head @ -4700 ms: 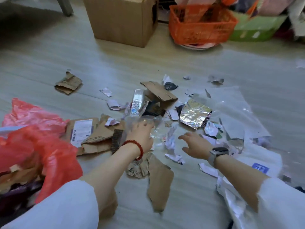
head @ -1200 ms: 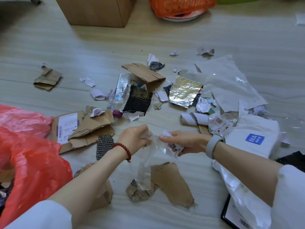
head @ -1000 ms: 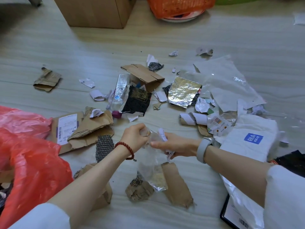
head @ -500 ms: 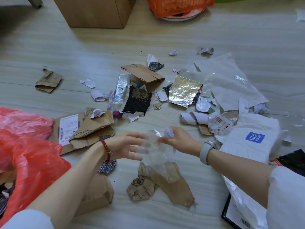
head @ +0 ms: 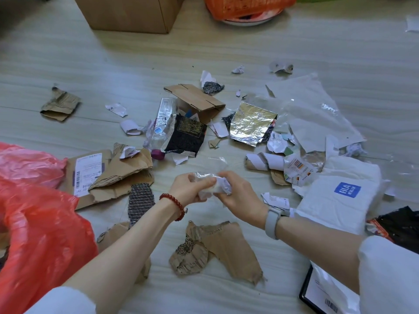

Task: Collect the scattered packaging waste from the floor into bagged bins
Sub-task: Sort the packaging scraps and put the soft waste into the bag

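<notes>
Both hands meet over the floor (head: 68,64), the left hand (head: 191,189) and right hand (head: 240,196) each curled in a grip on one crumpled clear plastic wad (head: 213,182) pressed between them. Just below the grip lies a torn brown cardboard piece (head: 229,243). To the left of the grip sits a dark mesh scrap (head: 140,200), then a cardboard sheet with a shipping label (head: 88,173), and beyond it the red plastic bag (head: 38,234). Above the grip lie a crushed clear bottle (head: 162,123), a black foil pouch (head: 187,137) and a silver foil sheet (head: 250,123). Right of the grip rests a white parcel bag with a blue logo (head: 335,200).
</notes>
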Action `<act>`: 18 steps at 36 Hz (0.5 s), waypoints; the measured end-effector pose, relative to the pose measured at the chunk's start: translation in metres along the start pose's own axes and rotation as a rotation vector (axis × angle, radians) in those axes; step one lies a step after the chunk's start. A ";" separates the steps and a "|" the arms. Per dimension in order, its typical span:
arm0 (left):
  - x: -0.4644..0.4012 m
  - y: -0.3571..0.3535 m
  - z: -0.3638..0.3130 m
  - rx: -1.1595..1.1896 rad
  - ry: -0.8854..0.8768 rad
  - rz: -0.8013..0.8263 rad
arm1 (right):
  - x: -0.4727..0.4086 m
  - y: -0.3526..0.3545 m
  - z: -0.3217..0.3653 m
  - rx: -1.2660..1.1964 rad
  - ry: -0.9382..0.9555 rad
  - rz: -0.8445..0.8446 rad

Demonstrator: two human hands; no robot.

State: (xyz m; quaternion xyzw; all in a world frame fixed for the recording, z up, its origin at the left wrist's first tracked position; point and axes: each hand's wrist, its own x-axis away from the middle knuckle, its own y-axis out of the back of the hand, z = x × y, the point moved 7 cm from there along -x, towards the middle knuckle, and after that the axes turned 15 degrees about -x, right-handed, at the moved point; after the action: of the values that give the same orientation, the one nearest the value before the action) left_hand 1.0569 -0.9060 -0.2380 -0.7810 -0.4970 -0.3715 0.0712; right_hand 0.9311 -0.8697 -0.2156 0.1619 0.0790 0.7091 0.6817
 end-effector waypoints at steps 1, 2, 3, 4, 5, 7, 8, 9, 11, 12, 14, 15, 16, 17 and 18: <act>-0.001 0.003 0.000 -0.012 -0.016 -0.035 | 0.001 -0.003 -0.001 -0.008 -0.017 0.049; -0.002 0.005 0.000 -0.033 -0.036 -0.060 | 0.003 -0.005 -0.002 -0.012 -0.028 0.091; -0.004 0.007 0.000 -0.061 -0.055 -0.083 | 0.006 -0.005 -0.002 -0.011 -0.036 0.125; -0.005 0.008 0.001 -0.102 -0.074 -0.108 | 0.008 -0.003 -0.003 -0.002 -0.039 0.143; -0.007 0.009 0.001 -0.161 -0.091 -0.141 | 0.011 0.001 -0.005 0.011 -0.037 0.148; -0.008 0.012 -0.003 -0.333 -0.132 -0.232 | 0.017 0.016 -0.010 0.049 -0.019 0.115; -0.007 0.013 -0.007 -0.437 -0.161 -0.278 | 0.020 0.025 -0.016 0.080 -0.024 0.084; -0.006 0.013 -0.011 -0.535 -0.188 -0.310 | 0.021 0.035 -0.026 0.134 -0.046 0.061; -0.003 0.009 -0.016 -0.677 -0.239 -0.337 | 0.024 0.053 -0.051 0.320 -0.136 0.057; -0.002 0.007 -0.018 -0.721 -0.264 -0.341 | 0.025 0.062 -0.065 0.444 -0.204 0.077; -0.001 0.001 -0.023 -0.777 -0.326 -0.355 | 0.028 0.080 -0.091 0.645 -0.349 0.115; 0.000 -0.002 -0.025 -0.805 -0.362 -0.367 | 0.030 0.087 -0.101 0.695 -0.411 0.129; -0.001 -0.005 -0.027 -0.833 -0.396 -0.376 | 0.031 0.092 -0.110 0.725 -0.452 0.136; -0.002 -0.008 -0.028 -0.860 -0.425 -0.381 | 0.032 0.094 -0.117 0.746 -0.483 0.143; -0.003 -0.011 -0.028 -0.883 -0.446 -0.383 | 0.032 0.094 -0.122 0.757 -0.499 0.149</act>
State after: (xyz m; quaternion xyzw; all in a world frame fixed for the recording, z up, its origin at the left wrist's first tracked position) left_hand 1.0325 -0.9155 -0.2227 -0.6918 -0.4302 -0.3766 -0.4411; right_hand 0.8010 -0.8302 -0.2942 0.5708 0.1541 0.6165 0.5200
